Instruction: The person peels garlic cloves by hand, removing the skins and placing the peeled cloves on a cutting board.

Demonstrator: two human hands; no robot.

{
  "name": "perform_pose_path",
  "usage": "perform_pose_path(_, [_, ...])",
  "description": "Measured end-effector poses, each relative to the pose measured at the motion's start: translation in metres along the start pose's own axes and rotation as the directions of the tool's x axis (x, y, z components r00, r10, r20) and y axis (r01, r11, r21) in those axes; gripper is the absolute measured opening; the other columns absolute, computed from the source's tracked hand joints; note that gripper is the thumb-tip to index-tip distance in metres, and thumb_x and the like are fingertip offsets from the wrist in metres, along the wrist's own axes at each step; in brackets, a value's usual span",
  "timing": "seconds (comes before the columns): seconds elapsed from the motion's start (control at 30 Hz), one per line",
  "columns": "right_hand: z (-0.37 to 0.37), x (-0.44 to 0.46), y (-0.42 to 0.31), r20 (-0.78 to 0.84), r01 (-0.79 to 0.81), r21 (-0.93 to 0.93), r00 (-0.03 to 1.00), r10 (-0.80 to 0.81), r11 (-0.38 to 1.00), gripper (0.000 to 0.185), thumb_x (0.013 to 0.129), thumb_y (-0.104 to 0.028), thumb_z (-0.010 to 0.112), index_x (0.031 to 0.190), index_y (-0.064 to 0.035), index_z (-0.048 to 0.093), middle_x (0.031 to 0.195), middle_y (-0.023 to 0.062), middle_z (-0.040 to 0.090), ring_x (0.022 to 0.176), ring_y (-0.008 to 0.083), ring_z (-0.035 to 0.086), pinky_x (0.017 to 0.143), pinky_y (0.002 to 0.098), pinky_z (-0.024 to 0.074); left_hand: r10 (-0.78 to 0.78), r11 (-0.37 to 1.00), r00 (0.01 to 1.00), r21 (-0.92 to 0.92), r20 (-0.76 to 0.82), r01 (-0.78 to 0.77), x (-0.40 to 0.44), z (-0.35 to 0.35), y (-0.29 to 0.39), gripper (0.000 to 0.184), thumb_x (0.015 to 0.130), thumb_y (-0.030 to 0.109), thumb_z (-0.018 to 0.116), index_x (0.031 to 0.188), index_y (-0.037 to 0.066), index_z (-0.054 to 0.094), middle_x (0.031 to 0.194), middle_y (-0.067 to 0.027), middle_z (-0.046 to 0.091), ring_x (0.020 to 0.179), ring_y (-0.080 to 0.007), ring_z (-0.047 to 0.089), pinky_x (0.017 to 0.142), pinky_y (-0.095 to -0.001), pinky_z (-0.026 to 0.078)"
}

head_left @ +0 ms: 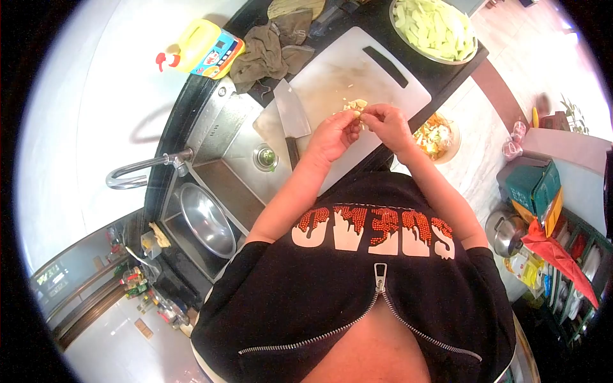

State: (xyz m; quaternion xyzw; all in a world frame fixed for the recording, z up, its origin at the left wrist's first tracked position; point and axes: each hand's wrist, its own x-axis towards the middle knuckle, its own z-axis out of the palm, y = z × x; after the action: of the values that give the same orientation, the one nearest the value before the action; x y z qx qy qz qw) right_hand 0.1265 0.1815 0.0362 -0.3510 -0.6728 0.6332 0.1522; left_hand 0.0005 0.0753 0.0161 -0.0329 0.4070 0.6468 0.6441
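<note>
My left hand (336, 135) and my right hand (389, 131) meet fingertip to fingertip over the white cutting board (329, 60). Pinched between them is a small pale piece that looks like a garlic clove (357, 114), mostly covered by the fingers. Just beyond the fingertips lies a little heap of pale garlic pieces and bits (354, 104) on the board. A cleaver (291, 110) rests flat on the board's left side, left of my left hand, its dark handle pointing toward me and partly behind my left forearm.
The steel sink (246, 143) with a faucet (150, 169) and a metal bowl (207, 220) lies left. A yellow bottle (207, 48) and brown cloth (262, 54) stand behind it. Sliced pale-green vegetable fills a bowl (434, 32) at upper right; a waste bin (437, 137) sits below the counter.
</note>
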Motion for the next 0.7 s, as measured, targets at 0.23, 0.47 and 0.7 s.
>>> perform_pose_path(0.23, [0.000, -0.002, -0.001, -0.014, 0.030, -0.201, 0.999, -0.033, 0.979, 0.017, 0.078, -0.014, 0.063, 0.084, 0.0007, 0.066, 0.069, 0.0137, 0.062, 0.060, 0.0169, 0.059, 0.058, 0.0294, 0.0471, 0.196, 0.934, 0.975, 0.321, -0.101, -0.155, -0.011, 0.014, -0.010, 0.020, 0.090, 0.016, 0.055, 0.100, 0.000, 0.062, 0.076, -0.0012, 0.059, 0.064, -0.0100, 0.052, 0.057, -0.0237, 0.044])
perform_pose_path(0.47, [0.000, -0.005, -0.005, 0.090, 0.014, -0.231, 0.996, 0.007, 0.973, 0.017, 0.078, -0.014, 0.058, 0.084, 0.0014, 0.065, 0.067, 0.0164, 0.061, 0.057, 0.0227, 0.059, 0.056, 0.0345, 0.0469, 0.236, 0.938, 0.965, 0.286, -0.114, -0.196, -0.006, 0.006, -0.020, 0.021, 0.089, 0.015, 0.055, 0.099, -0.001, 0.063, 0.078, -0.0034, 0.061, 0.062, -0.0110, 0.054, 0.056, -0.0246, 0.047])
perform_pose_path(0.7, [0.006, -0.004, 0.004, 0.015, 0.176, -0.351, 0.983, -0.182, 0.920, 0.016, 0.075, -0.012, 0.057, 0.076, 0.0027, 0.062, 0.071, 0.0201, 0.060, 0.063, 0.0317, 0.061, 0.058, 0.0380, 0.0472, 0.276, 0.919, 0.953, 0.327, -0.129, -0.222, -0.008, 0.010, -0.024, 0.020, 0.090, 0.014, 0.054, 0.100, 0.000, 0.063, 0.079, -0.0024, 0.060, 0.062, -0.0102, 0.053, 0.058, -0.0230, 0.045])
